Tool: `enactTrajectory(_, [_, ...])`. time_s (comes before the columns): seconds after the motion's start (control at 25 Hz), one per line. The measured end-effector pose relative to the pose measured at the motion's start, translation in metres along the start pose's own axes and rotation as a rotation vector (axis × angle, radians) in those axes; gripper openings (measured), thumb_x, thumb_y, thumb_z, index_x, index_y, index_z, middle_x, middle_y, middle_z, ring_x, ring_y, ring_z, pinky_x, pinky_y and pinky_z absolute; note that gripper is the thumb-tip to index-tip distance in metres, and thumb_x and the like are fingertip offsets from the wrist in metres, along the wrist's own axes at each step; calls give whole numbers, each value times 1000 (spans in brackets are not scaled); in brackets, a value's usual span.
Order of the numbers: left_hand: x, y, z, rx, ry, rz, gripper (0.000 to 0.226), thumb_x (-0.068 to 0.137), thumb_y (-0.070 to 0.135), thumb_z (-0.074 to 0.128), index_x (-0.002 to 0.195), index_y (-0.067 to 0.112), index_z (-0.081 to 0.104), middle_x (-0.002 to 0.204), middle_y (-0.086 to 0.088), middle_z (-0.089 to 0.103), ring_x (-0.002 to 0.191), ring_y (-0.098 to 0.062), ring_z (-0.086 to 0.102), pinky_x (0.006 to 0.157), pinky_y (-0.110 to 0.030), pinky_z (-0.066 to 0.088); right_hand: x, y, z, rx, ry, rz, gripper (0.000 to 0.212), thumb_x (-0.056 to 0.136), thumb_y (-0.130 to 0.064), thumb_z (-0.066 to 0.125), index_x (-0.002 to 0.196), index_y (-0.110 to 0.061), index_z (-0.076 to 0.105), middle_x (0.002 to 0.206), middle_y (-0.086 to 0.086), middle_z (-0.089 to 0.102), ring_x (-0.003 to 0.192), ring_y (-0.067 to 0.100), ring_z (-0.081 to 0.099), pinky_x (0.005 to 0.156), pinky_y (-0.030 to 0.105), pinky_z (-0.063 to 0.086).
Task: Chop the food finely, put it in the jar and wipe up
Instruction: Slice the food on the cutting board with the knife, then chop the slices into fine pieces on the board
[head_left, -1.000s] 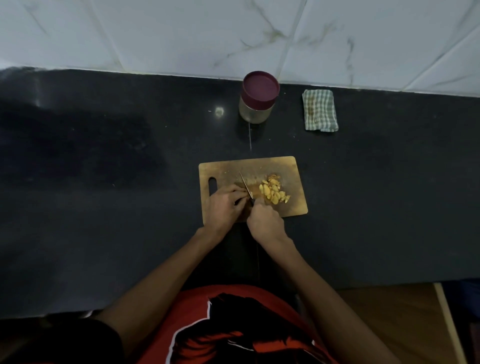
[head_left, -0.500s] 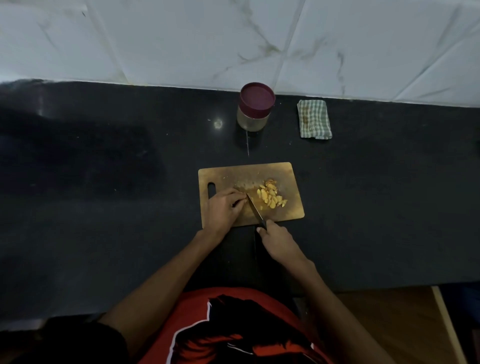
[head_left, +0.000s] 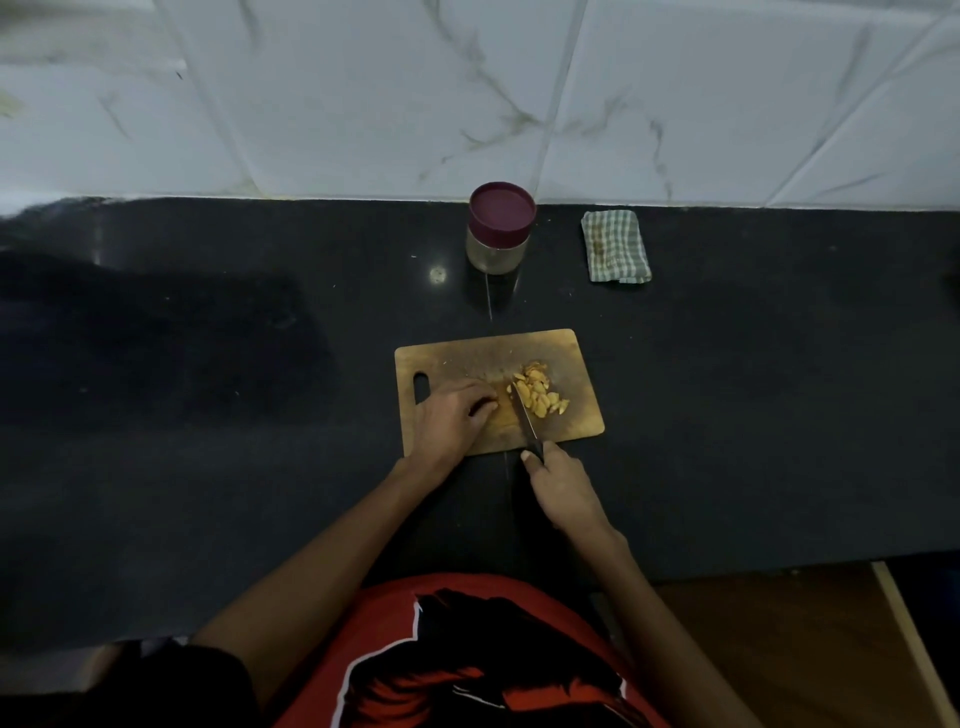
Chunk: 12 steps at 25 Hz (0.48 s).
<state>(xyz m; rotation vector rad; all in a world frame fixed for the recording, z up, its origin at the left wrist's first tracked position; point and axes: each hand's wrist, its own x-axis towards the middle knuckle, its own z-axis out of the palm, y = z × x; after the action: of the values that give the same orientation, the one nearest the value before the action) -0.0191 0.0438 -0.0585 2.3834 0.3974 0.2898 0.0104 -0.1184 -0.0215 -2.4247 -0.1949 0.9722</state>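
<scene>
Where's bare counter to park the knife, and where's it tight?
Free: the dark counter left of the cutting board, and the stretch right of the board, below the checked cloth. A narrower strip lies between board and jar. Crowded: the board itself, with left hand, knife, chopped pieces and right hand.

You face a glossy black stone countertop (head_left: 208, 415) that runs from the left edge to the right. Along its far edge rises a wall of large white marble-veined tiles (head_left: 363, 104). Past the near right corner you see a brown wooden floor (head_left: 779, 649), crossed by a pale strip (head_left: 909, 634).
</scene>
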Motion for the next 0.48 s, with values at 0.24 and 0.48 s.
enactTrajectory(0.24, [1, -1, -6, -48, -67, -14, 21, 89, 19, 61, 109, 20, 68, 113, 6, 67, 104, -7, 60, 90, -33, 51, -5, 7, -2, 36, 51, -20, 27, 104, -35, 40, 118, -15, 54, 107, 8, 63, 101, 25, 61, 89, 42, 49])
enactTrajectory(0.48, [-3, 0, -9, -65, -95, -13, 21, 89, 15, 61, 109, 16, 68, 113, 3, 66, 105, -9, 59, 92, -32, 50, -7, 18, -8, 49, 111, -24, 28, 104, -37, 38, 119, -18, 53, 105, 8, 63, 98, 25, 62, 90, 48, 50])
